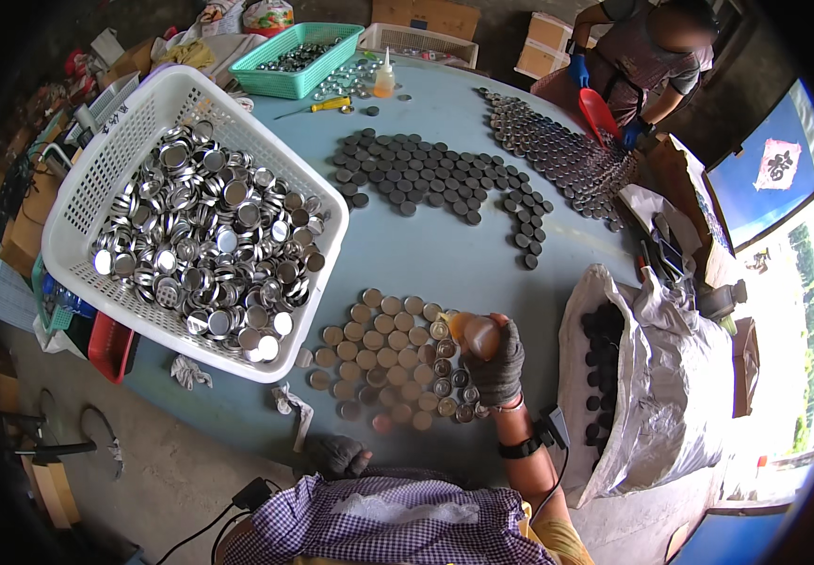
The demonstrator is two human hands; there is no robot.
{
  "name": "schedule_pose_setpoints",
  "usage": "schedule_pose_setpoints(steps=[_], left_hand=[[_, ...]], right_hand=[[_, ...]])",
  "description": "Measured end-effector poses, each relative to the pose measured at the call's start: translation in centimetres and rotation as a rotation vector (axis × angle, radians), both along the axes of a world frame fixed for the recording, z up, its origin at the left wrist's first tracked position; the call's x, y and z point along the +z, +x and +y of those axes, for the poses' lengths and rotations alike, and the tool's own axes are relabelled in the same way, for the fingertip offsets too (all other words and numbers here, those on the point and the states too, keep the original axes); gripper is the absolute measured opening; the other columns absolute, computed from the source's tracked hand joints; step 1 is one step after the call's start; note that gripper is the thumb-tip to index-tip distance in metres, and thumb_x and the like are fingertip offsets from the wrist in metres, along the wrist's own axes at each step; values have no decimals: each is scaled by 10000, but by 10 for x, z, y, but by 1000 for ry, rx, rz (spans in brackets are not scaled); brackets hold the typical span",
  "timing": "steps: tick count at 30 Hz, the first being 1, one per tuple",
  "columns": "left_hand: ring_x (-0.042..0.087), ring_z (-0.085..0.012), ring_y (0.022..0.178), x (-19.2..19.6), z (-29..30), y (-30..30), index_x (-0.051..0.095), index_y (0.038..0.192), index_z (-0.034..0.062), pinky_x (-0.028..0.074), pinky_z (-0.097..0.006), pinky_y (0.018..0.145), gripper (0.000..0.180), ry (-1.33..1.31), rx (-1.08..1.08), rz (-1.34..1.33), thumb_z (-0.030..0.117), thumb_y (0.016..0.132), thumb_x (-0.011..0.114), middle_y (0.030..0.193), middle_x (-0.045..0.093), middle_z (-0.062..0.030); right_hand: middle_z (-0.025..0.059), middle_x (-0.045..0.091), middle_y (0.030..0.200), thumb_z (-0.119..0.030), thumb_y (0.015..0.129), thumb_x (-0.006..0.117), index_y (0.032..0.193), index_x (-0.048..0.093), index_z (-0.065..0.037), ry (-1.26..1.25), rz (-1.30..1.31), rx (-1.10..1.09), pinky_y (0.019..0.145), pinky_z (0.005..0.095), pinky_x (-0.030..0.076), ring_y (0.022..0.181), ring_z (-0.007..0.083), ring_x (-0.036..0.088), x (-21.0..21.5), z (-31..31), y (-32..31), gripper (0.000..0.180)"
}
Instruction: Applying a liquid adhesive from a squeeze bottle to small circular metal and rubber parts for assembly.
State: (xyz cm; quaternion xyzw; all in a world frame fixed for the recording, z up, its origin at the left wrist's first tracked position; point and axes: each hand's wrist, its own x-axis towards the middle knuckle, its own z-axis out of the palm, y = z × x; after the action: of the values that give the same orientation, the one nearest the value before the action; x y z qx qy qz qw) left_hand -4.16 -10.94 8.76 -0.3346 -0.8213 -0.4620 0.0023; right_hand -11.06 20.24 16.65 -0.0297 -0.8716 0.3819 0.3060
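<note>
In my gloved right hand [496, 372] is a squeeze bottle [479, 336] of amber liquid, tipped on its side with the nozzle pointing left. Under and beside it, a patch of round metal caps [386, 358] lies in close rows on the table. Caps along the patch's right edge [444, 367] look shinier and ringed inside; the others show a dull tan face. My left hand [341, 457], in a dark grey glove, rests curled at the near table edge; its palm is hidden.
At left a large white basket [190, 89] holds many silver caps. Dark discs [426, 174] spread mid-table, more discs [548, 141] beyond. A co-worker [652, 66] holds a red scoop [598, 115]. A white sack [652, 377] stands right; a green basket [270, 80] and screwdriver [317, 106] lie far.
</note>
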Motion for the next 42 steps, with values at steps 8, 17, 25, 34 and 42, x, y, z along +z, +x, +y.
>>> schedule_pose_setpoints(steps=[8,17,25,34,42], left_hand=[[639,-235,596,0,-5,-8,653,826,81,511,-337,576,105,-30,-96,43,176,805,691,677,622,-50],[633,-225,574,-7,-5,-7,656,840,91,508,-328,549,87,-40,-78,116,147,786,694,662,615,-42],[629,-214,552,7,-3,-11,659,843,108,507,-322,529,78,-109,-183,38,140,787,701,648,615,-26],[568,-303,494,-6,-1,-11,627,814,69,457,-417,474,133,59,-145,80,199,844,631,632,581,-108],[637,-211,572,-3,1,-2,668,829,102,508,-324,540,75,-10,16,207,140,772,698,678,633,-34]], right_hand=[[151,637,966,-182,687,784,1157,544,-24,-20,-53,5,773,386,534,854,326,653,1,-2,7,551],[143,644,961,-171,685,774,1120,562,-39,-121,-78,54,779,390,535,865,322,658,7,-7,-2,501],[149,643,982,-157,676,776,1133,557,-37,-196,-157,38,776,398,537,876,329,657,12,-3,-13,522],[156,644,971,-134,664,773,1144,556,-27,8,-80,-5,785,387,541,864,335,657,1,7,1,537],[151,646,957,-142,668,765,1124,559,-34,38,-56,-2,766,390,540,855,340,656,-6,2,4,512]])
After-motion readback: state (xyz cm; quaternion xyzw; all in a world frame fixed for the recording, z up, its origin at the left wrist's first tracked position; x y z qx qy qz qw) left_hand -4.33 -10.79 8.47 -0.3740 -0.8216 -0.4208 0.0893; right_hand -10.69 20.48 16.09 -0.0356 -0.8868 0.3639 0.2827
